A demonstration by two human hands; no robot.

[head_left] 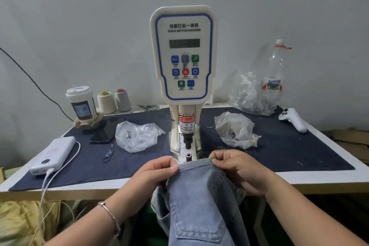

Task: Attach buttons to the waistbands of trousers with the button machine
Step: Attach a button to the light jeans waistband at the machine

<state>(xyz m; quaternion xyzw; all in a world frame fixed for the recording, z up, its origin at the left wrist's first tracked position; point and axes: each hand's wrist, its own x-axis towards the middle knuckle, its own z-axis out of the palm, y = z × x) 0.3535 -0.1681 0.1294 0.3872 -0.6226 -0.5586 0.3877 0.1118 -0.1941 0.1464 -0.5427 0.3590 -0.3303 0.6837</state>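
Observation:
A white servo button machine (183, 54) stands at the middle of the table, its punch head (187, 140) above a small lower die (188, 156). Light blue denim trousers (199, 195) hang over the table's front edge, their waistband (196, 164) just in front of the die. My left hand (157, 170) pinches the waistband's left end. My right hand (235, 168) pinches its right end. Two clear plastic bags (137, 136) (233, 130), apparently of button parts, lie either side of the machine.
A dark cloth mat (289, 146) covers the table. On the left are a power bank (54, 154) with cable, a phone (105, 132), a cup (81, 104) and two thread cones (113, 100). A white controller (293, 119), a plastic bottle (275, 72) and a crumpled bag are on the right.

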